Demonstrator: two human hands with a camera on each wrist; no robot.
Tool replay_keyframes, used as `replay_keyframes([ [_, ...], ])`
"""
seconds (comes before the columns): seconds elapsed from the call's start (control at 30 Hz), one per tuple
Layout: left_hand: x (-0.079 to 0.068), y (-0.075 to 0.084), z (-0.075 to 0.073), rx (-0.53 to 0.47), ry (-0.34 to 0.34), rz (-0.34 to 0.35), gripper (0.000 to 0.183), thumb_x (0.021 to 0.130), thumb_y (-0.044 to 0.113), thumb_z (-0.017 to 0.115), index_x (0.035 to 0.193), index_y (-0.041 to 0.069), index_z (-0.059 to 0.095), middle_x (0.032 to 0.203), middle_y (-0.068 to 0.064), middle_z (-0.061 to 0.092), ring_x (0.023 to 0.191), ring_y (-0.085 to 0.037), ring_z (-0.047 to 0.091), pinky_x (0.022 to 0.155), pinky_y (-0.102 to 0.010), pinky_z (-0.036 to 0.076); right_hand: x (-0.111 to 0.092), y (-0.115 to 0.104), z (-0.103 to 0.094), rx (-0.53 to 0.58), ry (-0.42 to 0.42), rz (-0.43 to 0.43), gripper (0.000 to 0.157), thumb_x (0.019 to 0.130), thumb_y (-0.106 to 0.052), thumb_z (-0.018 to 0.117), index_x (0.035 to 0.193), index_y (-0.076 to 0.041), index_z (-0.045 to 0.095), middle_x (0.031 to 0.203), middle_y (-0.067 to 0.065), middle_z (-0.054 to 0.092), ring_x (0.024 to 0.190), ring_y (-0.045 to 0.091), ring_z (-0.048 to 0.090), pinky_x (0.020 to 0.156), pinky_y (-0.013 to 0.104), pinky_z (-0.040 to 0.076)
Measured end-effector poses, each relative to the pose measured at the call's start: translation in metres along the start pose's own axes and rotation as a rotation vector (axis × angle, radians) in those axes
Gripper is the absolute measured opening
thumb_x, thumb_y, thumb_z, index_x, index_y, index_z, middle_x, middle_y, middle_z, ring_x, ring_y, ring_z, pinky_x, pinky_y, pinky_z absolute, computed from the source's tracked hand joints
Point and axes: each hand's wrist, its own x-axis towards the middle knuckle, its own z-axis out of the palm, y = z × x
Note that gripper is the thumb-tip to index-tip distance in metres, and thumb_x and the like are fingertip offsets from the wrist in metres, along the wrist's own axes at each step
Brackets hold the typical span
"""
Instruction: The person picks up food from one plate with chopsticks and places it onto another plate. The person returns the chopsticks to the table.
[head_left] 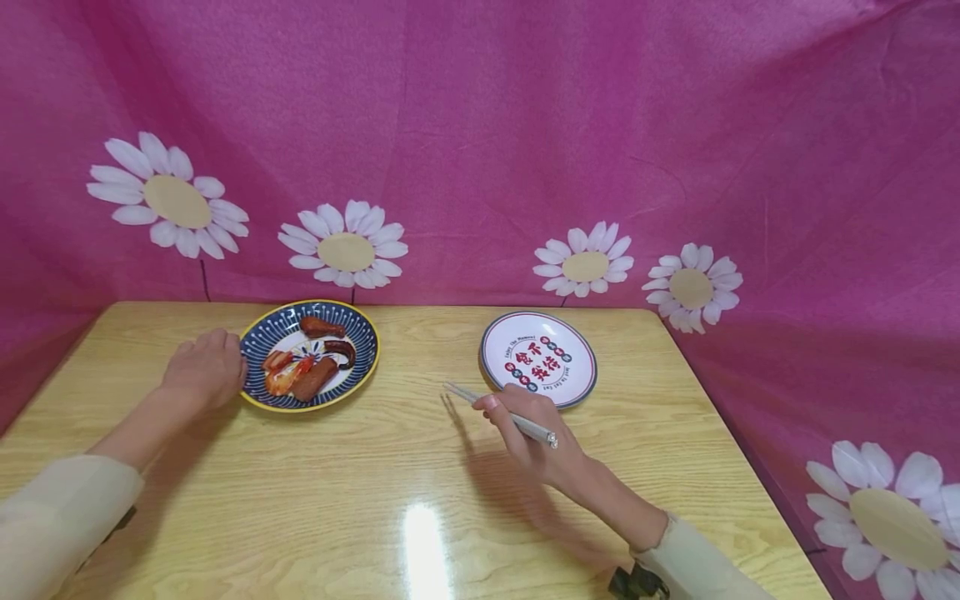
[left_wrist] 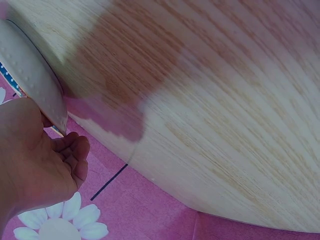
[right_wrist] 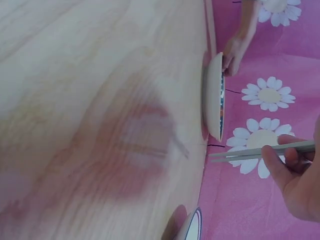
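My left hand grips the left rim of a navy-patterned plate with a yellow edge. In the left wrist view the plate's pale underside shows beside the curled fingers. On the plate lie a drumstick, a dark curved piece, a shrimp-like orange piece, a small reddish piece and a brown slab. My right hand holds a pair of pale chopsticks, their tips pointing left over the table, with nothing between them. Behind that hand sits a white plate with red lettering.
Both plates stand near the far edge of a wood-grain table. Behind it hangs a pink cloth printed with white daisies, which also runs along the right side. A bright light reflection shows on the near tabletop.
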Motion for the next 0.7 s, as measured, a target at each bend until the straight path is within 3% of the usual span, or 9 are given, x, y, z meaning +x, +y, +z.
replay_keyframes([
  [0.1,0.0,0.0,0.001,-0.006,0.0,-0.003,0.032,0.097,0.012,0.044,0.103,-0.019,0.046,0.099,-0.032,0.049,0.1,-0.049,0.051,0.082,-0.059,0.042,0.005,0.0,-0.002,0.023,0.035,0.014,0.02,0.098,-0.005,0.054,0.098,-0.004,0.074,0.074,-0.004,0.064,0.066,0.007,0.055,0.054,0.021,0.045],
  [0.3,0.0,0.0,0.0,-0.019,0.005,-0.009,0.031,0.096,0.012,0.045,0.103,-0.019,0.046,0.099,-0.032,0.05,0.1,-0.05,0.05,0.083,-0.06,0.041,0.015,-0.003,-0.006,0.099,0.071,0.181,0.007,0.098,-0.011,0.059,0.093,-0.011,0.063,0.072,-0.008,0.056,0.058,0.005,0.044,0.049,0.022,0.033],
  [0.37,0.0,0.001,0.0,-0.019,0.005,-0.007,0.031,0.096,0.012,0.045,0.102,-0.019,0.046,0.098,-0.032,0.05,0.1,-0.05,0.051,0.083,-0.06,0.042,0.019,-0.003,-0.007,0.132,0.085,0.209,0.01,0.098,-0.011,0.061,0.088,-0.013,0.06,0.07,-0.006,0.054,0.057,0.007,0.041,0.048,0.023,0.03],
  [0.7,0.0,-0.001,0.002,-0.012,0.004,-0.002,0.032,0.096,0.012,0.045,0.102,-0.019,0.046,0.097,-0.032,0.049,0.099,-0.05,0.051,0.082,-0.061,0.042,0.032,0.0,-0.002,0.238,0.073,0.297,0.013,0.099,-0.01,0.061,0.086,-0.01,0.061,0.08,0.001,0.069,0.067,0.013,0.056,0.052,0.022,0.036],
])
